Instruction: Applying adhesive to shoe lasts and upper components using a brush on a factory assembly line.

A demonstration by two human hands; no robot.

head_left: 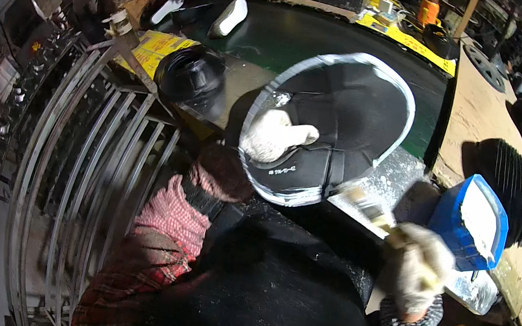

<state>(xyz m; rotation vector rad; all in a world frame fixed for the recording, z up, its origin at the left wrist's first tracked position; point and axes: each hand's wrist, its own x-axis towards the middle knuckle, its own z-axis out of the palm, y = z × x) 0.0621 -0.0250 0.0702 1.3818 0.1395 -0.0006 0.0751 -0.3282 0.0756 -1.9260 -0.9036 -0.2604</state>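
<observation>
A large round black rubber piece (358, 117), hollow like a shallow bowl, is tilted toward me, its rim coated white. My left hand (273, 139), in a white glove, grips its left edge. The thumb lies on the inside face, while the fingers are hidden behind the rim. Off the lower right of the rubber piece, my gloved right hand (418, 265) is closed around a brush (369, 207), smeared by motion. Beside that hand stands a blue tub (455, 223) with white matter inside.
On my left is a metal bar rack (88, 162). Behind the rubber piece, a black rubber cylinder (193, 79) stands near white shoe-shaped objects (231, 18) on the dark green bench top (283, 29). At right, stacked black ribbed discs (503, 183) rest on a board (471, 122).
</observation>
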